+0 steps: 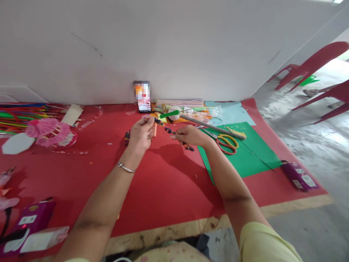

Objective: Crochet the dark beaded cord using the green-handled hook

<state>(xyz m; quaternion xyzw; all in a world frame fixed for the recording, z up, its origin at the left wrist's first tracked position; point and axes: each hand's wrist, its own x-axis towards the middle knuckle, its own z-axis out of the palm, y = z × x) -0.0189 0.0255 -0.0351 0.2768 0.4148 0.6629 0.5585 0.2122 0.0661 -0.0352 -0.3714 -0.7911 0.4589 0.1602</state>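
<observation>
Above a red mat (169,182), the left hand (141,134) and right hand (191,135) pinch opposite ends of a thin multicoloured wrapped stick (169,131), running ten to four o'clock. It looks light, bendable; best held near the ends.

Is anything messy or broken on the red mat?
Nothing looks broken. A few small scraps lie loose on the red mat, and its front edge is ragged where the board shows. Both hands, left hand and right hand, hold a dark twisted stick between them.
</observation>
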